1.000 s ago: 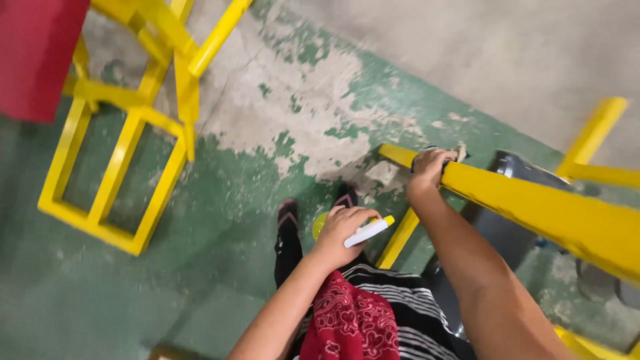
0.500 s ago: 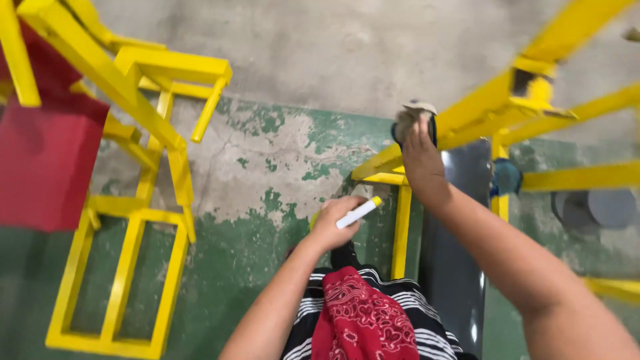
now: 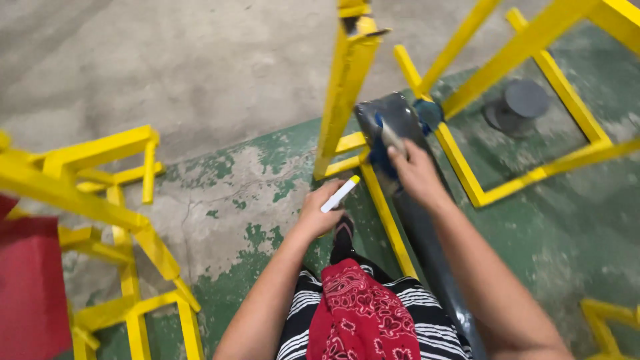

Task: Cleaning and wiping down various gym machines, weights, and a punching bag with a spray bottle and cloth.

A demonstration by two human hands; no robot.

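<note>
A person's left hand [image 3: 319, 212] is curled around a slim white marker [image 3: 339, 194] with a yellow cap, the cap pointing up and away toward the foot of a yellow-painted steel frame [image 3: 347, 87]. The right hand [image 3: 417, 175] is closed over a blue-edged pad or rag [image 3: 382, 143], too blurred to identify, pressing it on the upper end of a long, glossy dark panel [image 3: 427, 247] that slants through the frame. The frame is square tube, smooth and bright, its lower rails lying on the floor [image 3: 220, 73]. That floor is bare grey concrete giving way to worn green paint, chipped in pale patches. A second yellow tube frame [image 3: 120, 200] stands at left beside a red block [image 3: 30, 287]. A red paisley bandana [image 3: 360, 313] hangs over the person's striped black-and-white garment [image 3: 420, 327]. A round grey disc [image 3: 520, 103] sits on the floor inside the frame.
</note>
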